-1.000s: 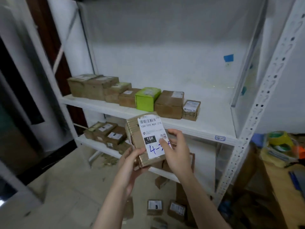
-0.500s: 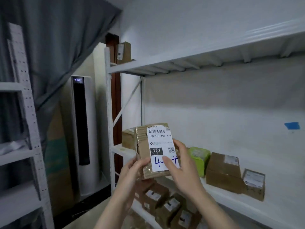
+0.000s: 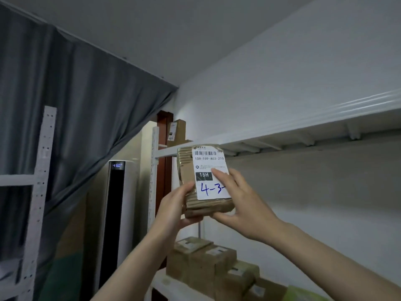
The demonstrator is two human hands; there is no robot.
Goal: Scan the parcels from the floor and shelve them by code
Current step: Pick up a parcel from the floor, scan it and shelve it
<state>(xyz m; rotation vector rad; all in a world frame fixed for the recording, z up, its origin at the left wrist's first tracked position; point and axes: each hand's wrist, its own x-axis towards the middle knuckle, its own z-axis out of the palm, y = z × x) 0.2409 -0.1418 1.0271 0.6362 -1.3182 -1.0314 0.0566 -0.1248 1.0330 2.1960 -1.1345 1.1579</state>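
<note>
A small brown cardboard parcel point(image 3: 186, 170) is raised in front of me, just below the white upper shelf point(image 3: 303, 124). Its white label reads 15H-159-A03-210, with "4-3-" handwritten in blue. My left hand point(image 3: 173, 209) grips the parcel's lower left corner, thumb on the front. From the right, my right hand point(image 3: 240, 200) holds it, thumb underneath and a finger across the label, covering the end of the handwritten code. One brown box point(image 3: 176, 132) stands on the left end of the upper shelf.
Several brown parcels point(image 3: 201, 261) line the lower shelf, with a green box point(image 3: 301, 295) at the bottom edge. A white perforated upright point(image 3: 154, 170) frames the rack's left side. A tall air conditioner point(image 3: 118, 213), another rack point(image 3: 40, 192) and a grey curtain point(image 3: 76, 105) are on the left.
Both hands have lifted the parcel from waist height to just under the upper shelf. My view has tilted up, away from the floor, to the upper shelf and ceiling.
</note>
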